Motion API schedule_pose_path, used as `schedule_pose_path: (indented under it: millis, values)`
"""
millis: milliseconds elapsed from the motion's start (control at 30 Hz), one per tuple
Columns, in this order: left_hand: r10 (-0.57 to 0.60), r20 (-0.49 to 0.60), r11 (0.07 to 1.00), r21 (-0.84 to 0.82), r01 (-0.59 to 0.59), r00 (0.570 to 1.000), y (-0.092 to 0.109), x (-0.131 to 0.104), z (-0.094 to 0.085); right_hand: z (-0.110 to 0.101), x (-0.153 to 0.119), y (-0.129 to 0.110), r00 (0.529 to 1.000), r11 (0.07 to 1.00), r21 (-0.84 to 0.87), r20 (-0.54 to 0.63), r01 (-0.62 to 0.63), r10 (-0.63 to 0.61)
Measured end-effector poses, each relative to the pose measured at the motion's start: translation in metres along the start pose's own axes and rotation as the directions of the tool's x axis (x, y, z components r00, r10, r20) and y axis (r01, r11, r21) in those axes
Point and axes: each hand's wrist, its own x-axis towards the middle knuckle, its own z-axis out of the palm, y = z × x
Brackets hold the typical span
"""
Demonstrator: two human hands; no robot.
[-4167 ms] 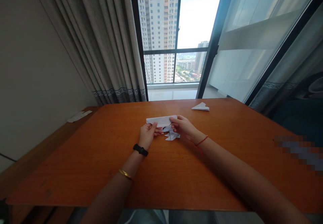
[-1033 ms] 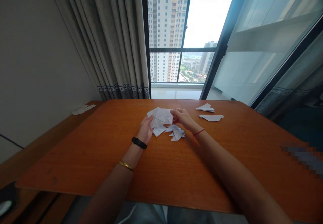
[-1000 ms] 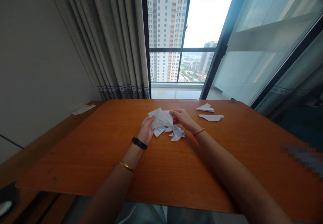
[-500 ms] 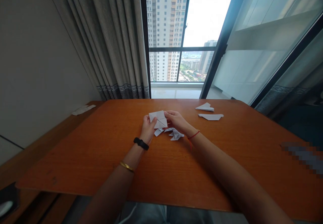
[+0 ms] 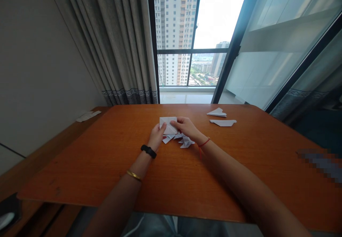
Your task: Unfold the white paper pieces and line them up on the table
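Between my two hands a small square of folded white paper [image 5: 168,125] is held up above the table, its creases faintly visible. My left hand [image 5: 156,136] pinches its left edge, thumb on the near face. The right edge is gripped by my right hand [image 5: 187,127], whose thumb also lies across the face; the fingers behind the sheet are hidden. Just below the square lie a small folded paper piece [image 5: 168,138] and a pointed folded paper figure [image 5: 186,141], partly covered by the square and my right hand.
A paper plane [image 5: 217,112] and a long folded paper piece [image 5: 223,123] lie at the table's back right. A pale paper strip [image 5: 88,116] rests on the ledge at left. The wooden table [image 5: 112,165] reaches toward a window and curtain [image 5: 125,51].
The paper square has turned slightly, so its top edge is now nearly level. My right thumb has moved left, from the edge onto the paper's face.
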Motion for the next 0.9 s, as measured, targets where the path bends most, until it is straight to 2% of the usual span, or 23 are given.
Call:
schedule_pose_path:
  millis: [100, 167, 233, 267, 333, 367, 400, 433, 567, 667, 767, 833, 900]
  values:
    - [0.026, -0.136, 0.999, -0.016, -0.028, 0.990, 0.007, 0.003, -0.004, -0.001, 0.001, 0.006, 0.999, 0.994, -0.106, -0.038, 0.015, -0.019]
    - [0.048, -0.248, 0.996, -0.055, -0.063, 0.968, 0.013, 0.006, -0.008, 0.001, -0.001, 0.011, 0.998, 0.983, -0.182, -0.056, 0.026, -0.036]
    - [0.037, -0.326, 0.992, -0.102, -0.074, 0.945, 0.017, 0.009, -0.011, 0.005, -0.007, 0.014, 0.997, 0.950, -0.304, 0.008, 0.072, -0.074]
    - [0.023, -0.347, 0.990, -0.124, -0.071, 0.938, 0.019, 0.009, -0.012, 0.009, -0.010, 0.015, 0.992, 0.907, -0.404, 0.082, 0.121, -0.096]
    - [-0.005, -0.360, 0.985, -0.162, -0.058, 0.933, 0.020, 0.009, -0.013, 0.018, -0.017, 0.016, 0.962, 0.744, -0.621, 0.248, 0.246, -0.111]
    - [-0.017, -0.358, 0.983, -0.176, -0.050, 0.934, 0.020, 0.008, -0.013, 0.022, -0.020, 0.016, 0.947, 0.650, -0.700, 0.306, 0.295, -0.101]
    - [-0.026, -0.352, 0.981, -0.187, -0.043, 0.936, 0.020, 0.008, -0.012, 0.026, -0.022, 0.016, 0.942, 0.597, -0.740, 0.322, 0.310, -0.091]
    - [-0.033, -0.345, 0.980, -0.194, -0.037, 0.938, 0.020, 0.007, -0.012, 0.029, -0.024, 0.016, 0.950, 0.602, -0.744, 0.299, 0.290, -0.089]
    - [-0.042, -0.314, 0.977, -0.212, -0.027, 0.949, 0.019, 0.007, -0.011, 0.025, -0.018, 0.017, 0.989, 0.776, -0.615, 0.117, 0.139, -0.085]
    - [-0.028, -0.296, 0.975, -0.218, -0.039, 0.955, 0.020, 0.008, -0.012, 0.007, -0.007, 0.017, 0.997, 0.862, -0.504, -0.024, 0.052, -0.074]
    - [-0.007, -0.274, 0.975, -0.214, -0.054, 0.962, 0.018, 0.008, -0.010, -0.014, 0.002, 0.010, 0.988, 0.949, -0.315, -0.151, -0.010, -0.039]
    - [-0.008, -0.235, 0.979, -0.200, -0.040, 0.972, 0.015, 0.006, -0.007, -0.025, 0.004, 0.003, 0.982, 0.982, -0.189, -0.189, -0.016, -0.021]
    - [-0.027, -0.152, 0.980, -0.196, -0.003, 0.988, 0.013, 0.004, -0.006, -0.032, 0.004, -0.003, 0.979, 0.996, -0.086, -0.201, -0.001, -0.016]
